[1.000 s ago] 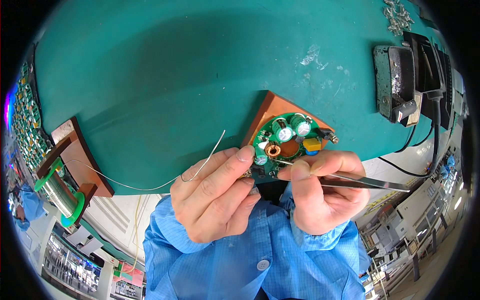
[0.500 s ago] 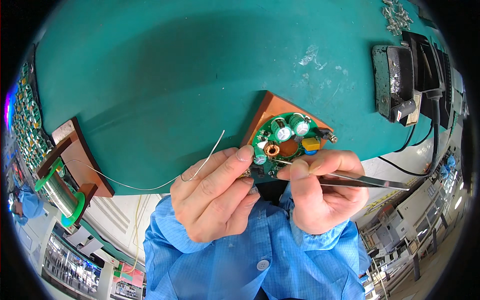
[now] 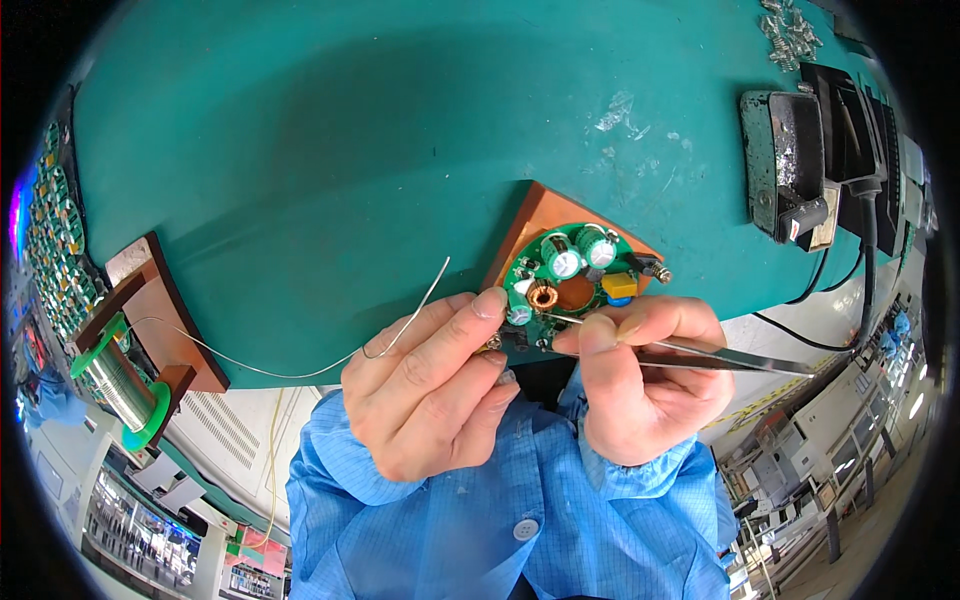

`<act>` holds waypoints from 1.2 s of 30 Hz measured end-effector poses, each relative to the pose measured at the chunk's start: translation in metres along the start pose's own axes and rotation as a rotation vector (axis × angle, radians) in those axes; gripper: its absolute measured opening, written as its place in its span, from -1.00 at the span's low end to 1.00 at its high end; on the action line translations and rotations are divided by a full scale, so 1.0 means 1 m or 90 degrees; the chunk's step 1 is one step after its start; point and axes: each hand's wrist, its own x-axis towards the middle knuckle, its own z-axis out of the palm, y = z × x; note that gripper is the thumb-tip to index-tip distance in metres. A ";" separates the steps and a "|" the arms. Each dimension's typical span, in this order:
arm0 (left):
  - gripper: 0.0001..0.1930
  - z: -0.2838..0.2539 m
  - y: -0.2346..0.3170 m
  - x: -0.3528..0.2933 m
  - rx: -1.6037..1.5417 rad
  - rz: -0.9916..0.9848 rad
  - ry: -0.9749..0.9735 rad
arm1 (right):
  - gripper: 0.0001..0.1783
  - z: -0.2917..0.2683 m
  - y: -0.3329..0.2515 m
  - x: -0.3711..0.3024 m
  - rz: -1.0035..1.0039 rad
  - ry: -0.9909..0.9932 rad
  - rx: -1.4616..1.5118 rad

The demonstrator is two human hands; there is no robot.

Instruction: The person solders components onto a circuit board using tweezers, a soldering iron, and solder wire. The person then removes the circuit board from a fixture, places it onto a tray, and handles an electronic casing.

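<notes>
A round green circuit board (image 3: 628, 247) rests on a brown block (image 3: 545, 207). It carries green capacitors (image 3: 562, 262), a copper-wound ring coil (image 3: 543, 296) and a yellow block-shaped part (image 3: 618, 286). My left hand (image 3: 425, 390) is closed at the board's near left edge, thumb and fingers gripping it. Thin solder wire (image 3: 428, 298) passes across those fingers, its free end pointing up. My right hand (image 3: 645, 390) pinches metal tweezers (image 3: 745, 360). Their tip reaches in over the board just beside the coil; what it touches there is too small to tell.
Solder wire runs left to a green-ended spool (image 3: 125, 392) on a brown stand (image 3: 185, 330). Many small boards (image 3: 55, 215) lie at far left. Right: a worn metal holder (image 3: 785, 165), a black cable (image 3: 870, 250) and small metal parts (image 3: 790, 38). The green mat (image 3: 330, 180) ends near my body.
Hardly anything differs. Both hands keep their hold, and the tweezers have shifted only very slightly at the same spot beside the coil.
</notes>
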 end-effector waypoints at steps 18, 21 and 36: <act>-0.75 0.001 0.016 -0.017 -0.077 0.024 0.151 | -0.77 -0.034 0.002 -0.012 -0.085 -0.154 0.204; -0.72 0.001 0.028 -0.021 -0.161 -0.023 0.114 | -0.83 -0.040 0.009 -0.007 -0.057 -0.296 0.278; -0.77 0.007 0.027 -0.027 -0.311 -0.086 0.037 | -0.93 -0.053 0.004 -0.017 0.081 -0.346 0.279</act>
